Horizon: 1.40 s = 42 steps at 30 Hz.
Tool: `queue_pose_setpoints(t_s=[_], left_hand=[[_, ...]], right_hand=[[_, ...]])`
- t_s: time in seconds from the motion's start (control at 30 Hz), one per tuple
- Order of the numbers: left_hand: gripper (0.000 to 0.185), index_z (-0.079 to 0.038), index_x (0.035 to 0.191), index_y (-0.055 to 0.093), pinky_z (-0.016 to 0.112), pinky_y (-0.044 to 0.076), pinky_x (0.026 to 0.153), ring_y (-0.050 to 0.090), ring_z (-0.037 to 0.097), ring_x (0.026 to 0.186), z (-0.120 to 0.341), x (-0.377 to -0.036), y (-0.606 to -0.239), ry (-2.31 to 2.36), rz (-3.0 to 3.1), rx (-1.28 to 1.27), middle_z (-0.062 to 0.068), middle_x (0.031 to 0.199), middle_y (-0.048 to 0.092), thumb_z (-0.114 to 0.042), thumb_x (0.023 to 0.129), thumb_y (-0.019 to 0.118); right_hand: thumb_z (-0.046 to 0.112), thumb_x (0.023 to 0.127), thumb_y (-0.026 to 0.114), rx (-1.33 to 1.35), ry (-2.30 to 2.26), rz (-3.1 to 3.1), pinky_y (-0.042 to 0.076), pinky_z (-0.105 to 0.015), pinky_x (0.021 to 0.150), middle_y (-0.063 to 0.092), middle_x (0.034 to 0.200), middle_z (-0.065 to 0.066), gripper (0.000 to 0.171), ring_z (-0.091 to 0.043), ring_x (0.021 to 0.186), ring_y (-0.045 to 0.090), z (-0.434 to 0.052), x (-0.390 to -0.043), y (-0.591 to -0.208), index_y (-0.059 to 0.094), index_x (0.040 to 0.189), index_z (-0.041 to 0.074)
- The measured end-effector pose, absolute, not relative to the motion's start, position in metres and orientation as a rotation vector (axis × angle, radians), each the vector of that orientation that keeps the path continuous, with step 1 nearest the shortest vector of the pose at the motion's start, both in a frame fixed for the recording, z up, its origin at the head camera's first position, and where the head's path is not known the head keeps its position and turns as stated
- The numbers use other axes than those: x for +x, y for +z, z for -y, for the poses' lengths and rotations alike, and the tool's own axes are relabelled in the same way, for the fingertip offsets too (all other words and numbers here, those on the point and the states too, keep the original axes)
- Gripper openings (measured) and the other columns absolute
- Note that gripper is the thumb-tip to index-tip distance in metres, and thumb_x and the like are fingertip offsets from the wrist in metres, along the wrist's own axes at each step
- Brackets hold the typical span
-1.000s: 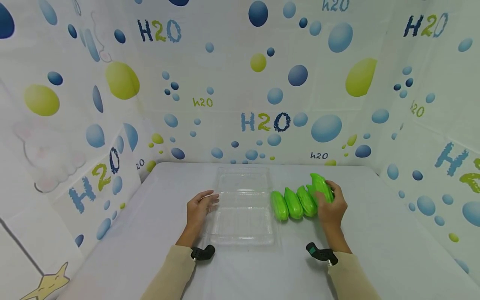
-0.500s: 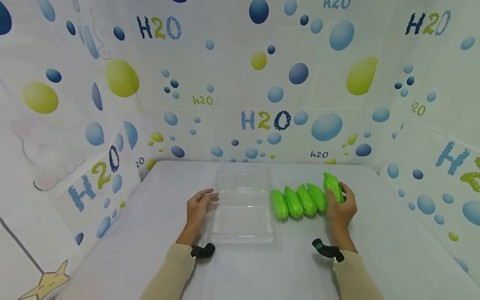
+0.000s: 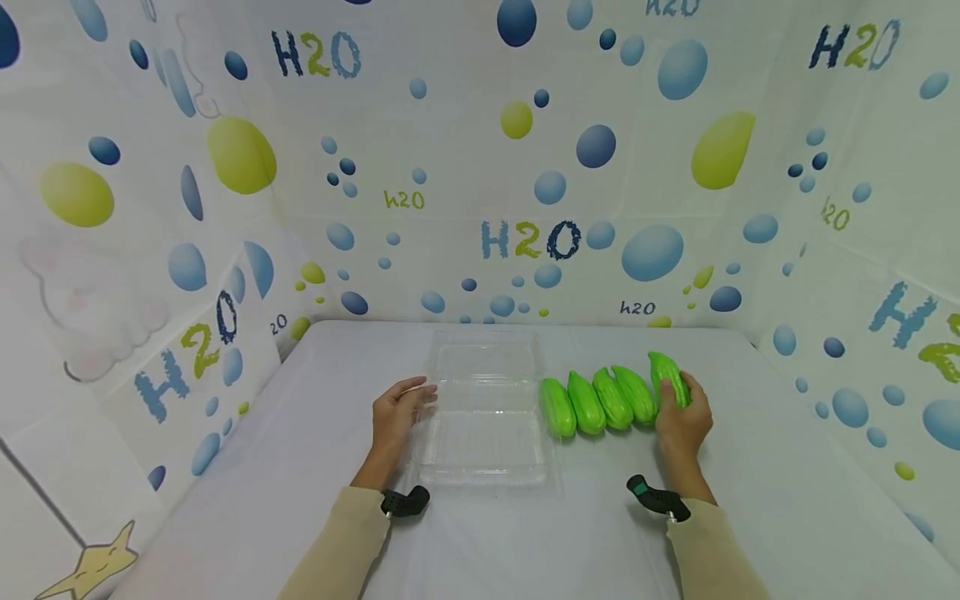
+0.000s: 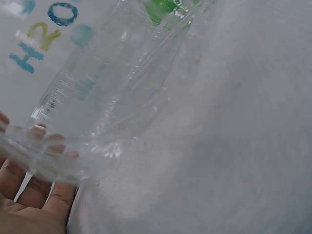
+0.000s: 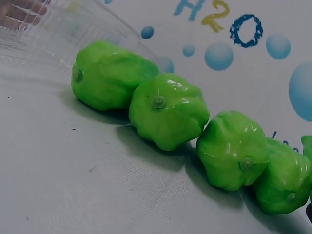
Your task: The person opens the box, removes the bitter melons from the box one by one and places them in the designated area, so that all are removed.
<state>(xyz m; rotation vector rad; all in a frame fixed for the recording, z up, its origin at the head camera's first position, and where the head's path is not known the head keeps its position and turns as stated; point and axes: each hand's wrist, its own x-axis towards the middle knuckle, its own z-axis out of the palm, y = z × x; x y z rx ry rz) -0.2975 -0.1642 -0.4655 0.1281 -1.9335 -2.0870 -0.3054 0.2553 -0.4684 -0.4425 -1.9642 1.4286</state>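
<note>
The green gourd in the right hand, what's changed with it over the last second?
The right hand carried the gourd rightward and down, from above the row to its right end beside the other four gourds, and still grips it. The left hand stayed at the tray edge.

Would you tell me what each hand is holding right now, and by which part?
The right hand grips the rightmost green gourd by its near end. The left hand only rests against the clear tray's left edge.

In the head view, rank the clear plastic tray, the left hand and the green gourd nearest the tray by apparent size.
1. clear plastic tray, plainly largest.
2. left hand.
3. green gourd nearest the tray, a little smaller than the hand; all lie at similar depth.
</note>
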Motion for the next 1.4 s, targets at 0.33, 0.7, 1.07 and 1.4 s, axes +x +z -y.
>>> queue_pose_setpoints(t_s=[0.33,0.7,1.07,1.4], left_hand=[[0.034,0.004,0.127,0.065,0.036,0.063,0.085,0.074,0.026,0.098,0.1652,-0.296,-0.4653,-2.101,1.939,0.117,0.02,0.11,0.075,-0.012,0.097,0.062],[0.033,0.006,0.127,0.064,0.035,0.063,0.085,0.074,0.027,0.1,0.1654,-0.2958,-0.4652,-2.097,1.94,0.104,0.021,0.113,0.074,-0.008,0.097,0.058],[0.034,0.004,0.127,0.065,0.034,0.063,0.085,0.073,0.029,0.102,0.1643,-0.2965,-0.4634,-2.088,1.96,0.096,0.021,0.111,0.074,-0.01,0.097,0.06],[0.035,0.003,0.131,0.062,0.039,0.062,0.089,0.072,0.033,0.106,0.1668,-0.2967,-0.4619,-2.155,1.933,0.088,0.021,0.116,0.073,-0.007,0.098,0.058]], right_hand=[[0.03,0.106,0.051,-0.473,1.38,2.125,0.032,-0.058,0.118,0.05,0.146,-0.028,0.051,-0.045,0.14,0.041,-0.257,-0.3055,-0.4739,0.05,0.146,-0.001],[0.031,0.107,0.043,-0.544,1.372,2.202,0.031,-0.059,0.119,0.044,0.149,-0.033,0.057,-0.049,0.142,0.037,-0.2562,-0.3025,-0.4704,0.044,0.146,-0.012],[0.034,0.105,0.041,-0.606,1.443,2.122,0.028,-0.056,0.121,0.044,0.152,-0.03,0.061,-0.046,0.145,0.034,-0.2582,-0.3025,-0.4696,0.042,0.148,-0.009],[0.03,0.105,0.04,-0.608,1.554,2.045,0.032,-0.053,0.12,0.05,0.149,-0.025,0.053,-0.041,0.143,0.039,-0.2609,-0.3006,-0.4677,0.05,0.145,-0.005]])
